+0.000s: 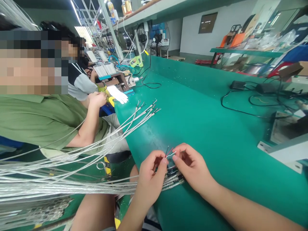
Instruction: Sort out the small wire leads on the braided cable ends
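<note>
Between thumb and fingers, my left hand (152, 173) pinches a cable end, from which thin black, red and white wires (170, 152) fan out. My right hand (191, 165) is closed in a pinch on the tip of the white wire, just right of my left hand. Under both hands lies a bundle of grey cables (172, 181), its ends resting on the green table (216, 138). The bundle runs off to the left across my lap. A second group of cables (134, 123) lies farther up, with stripped ends over the table's left edge.
A person in a green shirt (48, 122) sits at the left, hands near a white glove (117, 94). Black adapters (238, 85) and cords lie at the right back. A white metal bracket (284, 154) stands at the right. A shelf (144, 9) runs overhead.
</note>
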